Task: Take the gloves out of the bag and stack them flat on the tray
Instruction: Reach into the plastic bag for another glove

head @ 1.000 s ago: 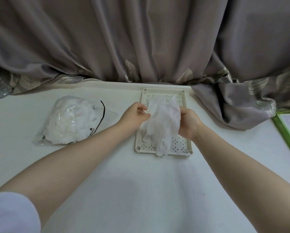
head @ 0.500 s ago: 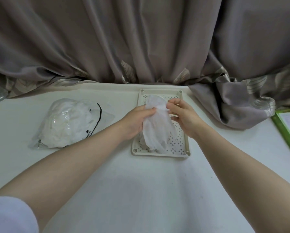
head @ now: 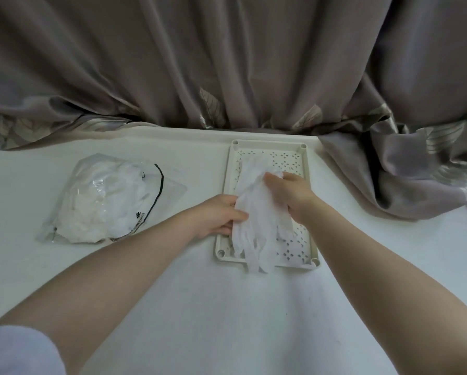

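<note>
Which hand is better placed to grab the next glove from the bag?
Left. The left hand lies nearer the bag; the right hand is across the tray.

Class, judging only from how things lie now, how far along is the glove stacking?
Done: little; no flat stack shows. In hand: left hand and right hand grip a rumpled glove on the tray, its fingers overhanging. Left: the bag remains full.

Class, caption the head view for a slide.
Both hands, left hand and right hand, spread a white glove on the tray.
</note>
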